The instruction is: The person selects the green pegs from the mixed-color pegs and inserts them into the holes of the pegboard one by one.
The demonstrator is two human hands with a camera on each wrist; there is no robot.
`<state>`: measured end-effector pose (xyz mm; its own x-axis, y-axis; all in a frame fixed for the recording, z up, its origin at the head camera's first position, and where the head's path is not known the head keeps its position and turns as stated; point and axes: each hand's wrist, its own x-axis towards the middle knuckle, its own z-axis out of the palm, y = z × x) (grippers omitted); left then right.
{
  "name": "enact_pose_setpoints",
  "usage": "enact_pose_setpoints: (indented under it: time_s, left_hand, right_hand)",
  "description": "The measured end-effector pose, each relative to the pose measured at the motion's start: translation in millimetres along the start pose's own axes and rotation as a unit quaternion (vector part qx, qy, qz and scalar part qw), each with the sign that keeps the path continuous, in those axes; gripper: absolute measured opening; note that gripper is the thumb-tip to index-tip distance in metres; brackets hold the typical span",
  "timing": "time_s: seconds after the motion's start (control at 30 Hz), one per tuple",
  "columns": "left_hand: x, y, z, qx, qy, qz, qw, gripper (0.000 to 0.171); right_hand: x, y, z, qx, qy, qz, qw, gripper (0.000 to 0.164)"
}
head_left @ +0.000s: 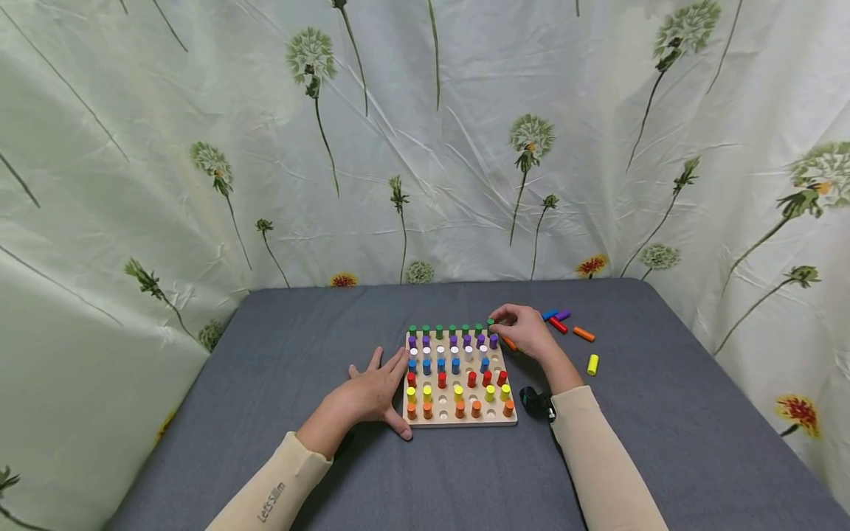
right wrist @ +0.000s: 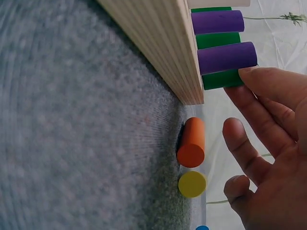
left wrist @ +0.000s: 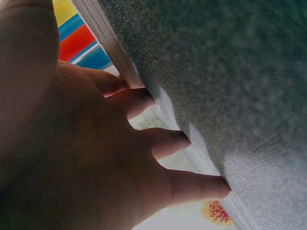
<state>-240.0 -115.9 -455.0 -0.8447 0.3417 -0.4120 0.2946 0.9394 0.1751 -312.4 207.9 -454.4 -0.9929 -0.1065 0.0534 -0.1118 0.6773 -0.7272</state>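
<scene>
A wooden pegboard (head_left: pixel 465 424) lies on the table with rows of coloured pegs standing in it: green at the back, then purple, white, blue, red, yellow and orange at the front. Round holes show among the pegs. At the far right corner my right hand (head_left: pixel 527 332) pinches a green peg (right wrist: pixel 221 79) between thumb and finger; its lower end meets the board's top, beside a purple peg (right wrist: pixel 228 56). My left hand (head_left: pixel 372 394) rests along the board's left side, fingers spread, with fingertips at the edge and on the cloth.
Right of the board lie loose pegs: an orange peg (head_left: pixel 509 344) close by the edge, then blue (head_left: pixel 550 315), purple (head_left: pixel 561 315), red (head_left: pixel 558 325), another orange one (head_left: pixel 584 334) and yellow (head_left: pixel 593 364). A flowered curtain (head_left: pixel 425 147) hangs behind the grey-covered table (head_left: pixel 465 479).
</scene>
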Motion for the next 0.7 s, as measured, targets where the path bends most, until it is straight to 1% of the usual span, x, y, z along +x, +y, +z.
enact_pose_setpoints:
  time_s: [0.2, 0.27, 0.47, 0.63, 0.7]
  left_hand:
    - [8.9, -5.3, 6.8, 0.001, 0.004, 0.002, 1.0000, 0.157]
    - [9.3, -5.9, 8.0, -0.002, 0.013, 0.006, 0.9999, 0.156]
    - [12.8, -9.1, 11.3, 0.004, 0.016, 0.016, 0.9997, 0.158]
    - [10.7, -7.0, 9.6, 0.000, 0.013, 0.014, 0.9998, 0.156]
    - [5.9, -4.0, 6.0, -0.005, 0.012, 0.012, 0.9998, 0.155]
  right_hand:
    - [-0.4, 0.2, -0.2, -0.001, 0.000, -0.002, 1.000, 0.018]
    - [-0.4, -0.1, -0.3, -0.001, -0.001, -0.003, 1.000, 0.018]
    - [-0.9, -1.2, -0.9, 0.001, -0.007, 0.001, 1.000, 0.020]
    - [-1.9, -1.2, -4.1, 0.014, -0.017, 0.007, 1.000, 0.020]
    - [-1.8, -0.9, -5.1, 0.016, -0.024, 0.005, 1.000, 0.020]
